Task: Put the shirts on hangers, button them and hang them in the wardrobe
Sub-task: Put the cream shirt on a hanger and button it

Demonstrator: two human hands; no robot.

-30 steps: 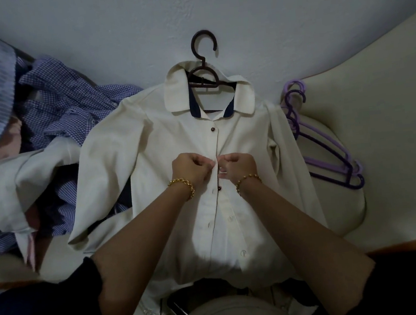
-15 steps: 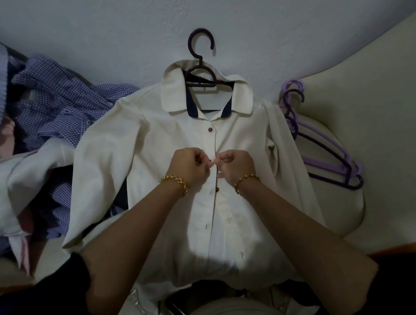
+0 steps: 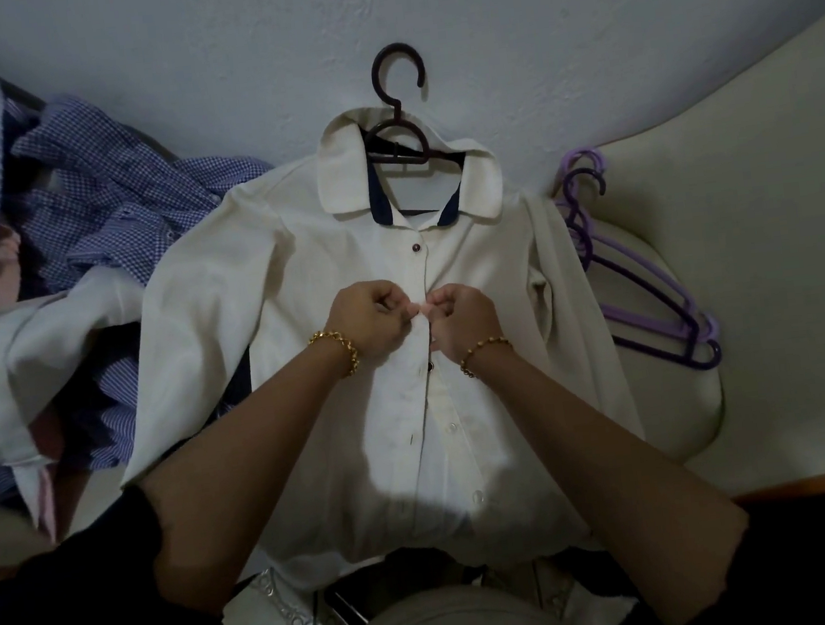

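I see the cream long-sleeved shirt (image 3: 295,284) lying flat at centre frame on its dark brown plastic hanger (image 3: 399,130) — hook toward the top. My left hand (image 3: 370,316) and right hand (image 3: 461,314) meet mid-placket, each pinching a front edge. Purple plastic hangers (image 3: 654,307) lie at right — blue checked shirts (image 3: 108,201) heaped upper left.

And the cream shirt (image 3: 305,282) lies flat on a dark hanger (image 3: 397,147), top button done, blue checked shirts (image 3: 124,200) heaped left, purple hangers (image 3: 653,297) right.
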